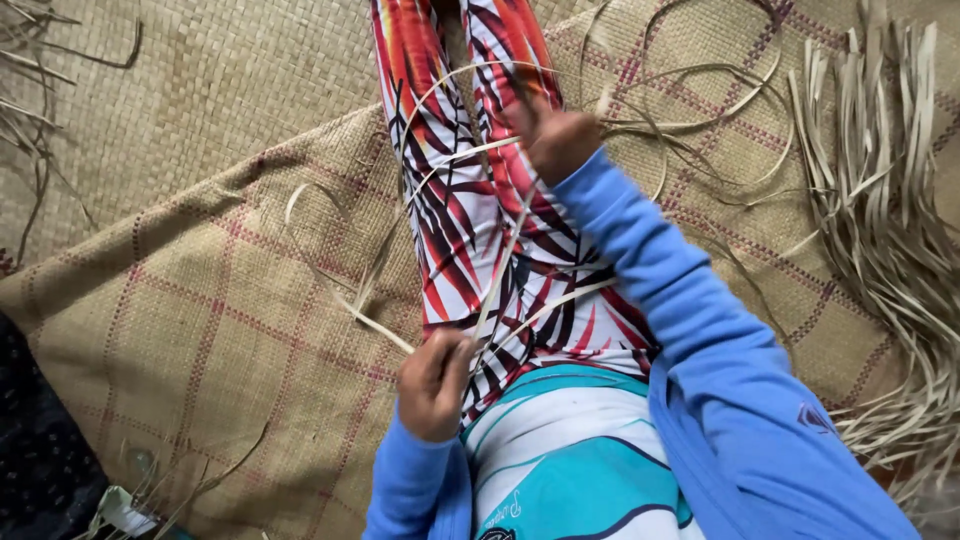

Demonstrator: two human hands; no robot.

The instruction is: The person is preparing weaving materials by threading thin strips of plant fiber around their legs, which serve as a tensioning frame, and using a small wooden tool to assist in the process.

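Left hand (432, 385) and right hand (556, 135) each pinch one dried leaf strip (503, 262) taut above the woven mat (200, 330); advise even tension to avoid tearing.

A woven straw mat (200, 330) with thin red and purple check lines covers the floor, overlapping a plainer woven mat (230, 70) toward the upper left. A bundle of loose dried leaf strips (890, 230) lies along the right edge. A dark patch (40, 450) shows at lower left. Light is soft and even.
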